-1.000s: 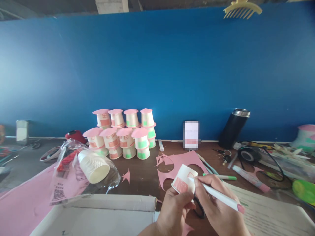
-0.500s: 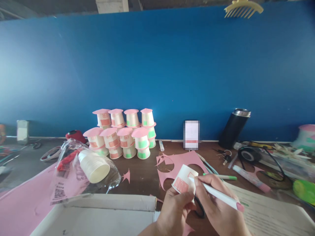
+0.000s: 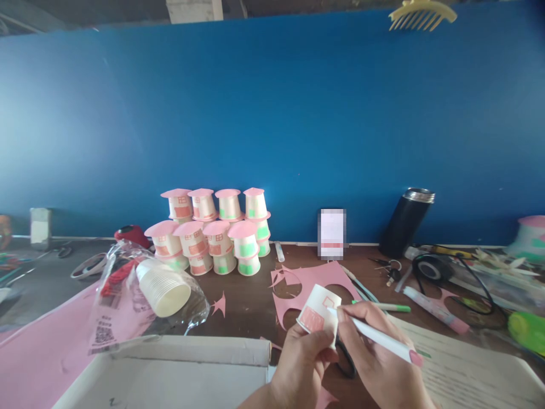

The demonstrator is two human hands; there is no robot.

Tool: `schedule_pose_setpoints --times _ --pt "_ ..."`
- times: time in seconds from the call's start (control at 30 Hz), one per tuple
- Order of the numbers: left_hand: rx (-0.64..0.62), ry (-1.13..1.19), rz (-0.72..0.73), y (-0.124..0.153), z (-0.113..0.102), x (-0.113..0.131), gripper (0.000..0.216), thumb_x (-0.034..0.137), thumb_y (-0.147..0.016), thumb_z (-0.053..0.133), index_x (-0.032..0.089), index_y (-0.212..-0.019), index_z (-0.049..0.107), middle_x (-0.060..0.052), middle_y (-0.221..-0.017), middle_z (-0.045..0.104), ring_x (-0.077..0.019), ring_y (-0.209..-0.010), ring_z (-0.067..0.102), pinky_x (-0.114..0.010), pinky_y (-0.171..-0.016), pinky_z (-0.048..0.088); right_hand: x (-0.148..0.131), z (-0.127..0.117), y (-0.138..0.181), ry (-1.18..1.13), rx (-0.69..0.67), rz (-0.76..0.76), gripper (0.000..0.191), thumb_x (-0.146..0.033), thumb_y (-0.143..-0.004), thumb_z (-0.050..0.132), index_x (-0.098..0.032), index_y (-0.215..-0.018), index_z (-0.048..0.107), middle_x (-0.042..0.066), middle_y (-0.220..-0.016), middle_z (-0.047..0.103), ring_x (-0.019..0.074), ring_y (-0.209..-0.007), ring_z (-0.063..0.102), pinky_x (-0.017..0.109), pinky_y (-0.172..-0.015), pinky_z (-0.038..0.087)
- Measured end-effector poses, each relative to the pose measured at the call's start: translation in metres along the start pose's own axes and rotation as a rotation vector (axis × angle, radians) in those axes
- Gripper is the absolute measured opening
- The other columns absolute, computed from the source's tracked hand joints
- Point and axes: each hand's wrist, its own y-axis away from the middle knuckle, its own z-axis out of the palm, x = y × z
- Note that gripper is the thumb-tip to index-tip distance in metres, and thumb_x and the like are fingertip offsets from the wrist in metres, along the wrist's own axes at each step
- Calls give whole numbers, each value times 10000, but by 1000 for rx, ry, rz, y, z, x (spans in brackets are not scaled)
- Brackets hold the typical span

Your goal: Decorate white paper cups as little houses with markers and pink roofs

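Note:
My left hand (image 3: 300, 363) grips a small white paper cup (image 3: 318, 312), held tilted on its side, with a pink door patch and a drawn window outline on its wall. My right hand (image 3: 374, 358) holds a white marker with a pink end (image 3: 377, 336); its tip touches the cup by the window outline. Both hands are low in the middle of the view, above a sheet of pink paper with round cut-outs (image 3: 309, 284).
Several finished cup houses with pink roofs (image 3: 213, 233) are stacked at the blue wall. A plastic sleeve of plain cups (image 3: 159, 287) lies at left beside a cardboard box lid (image 3: 179, 363). A black flask (image 3: 404, 222), tape roll (image 3: 428, 268), green pen (image 3: 383, 307) and printed sheet (image 3: 464, 369) lie at right.
The cup has tipped very slightly in my left hand and the marker tip has shifted a little on it. Nothing else has moved.

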Motion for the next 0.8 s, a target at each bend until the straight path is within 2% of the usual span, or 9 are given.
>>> schedule_pose_setpoints --times 0.8 --pt "9 69 -3 -2 -3 -2 276 135 -633 751 93 -905 732 -62 -808 672 -105 -673 535 -209 -566 382 0 1 0 -11 0 -2 153 -342 -910 549 -240 -797 561 -23 -644 615 136 -568 607 250 -610 496"
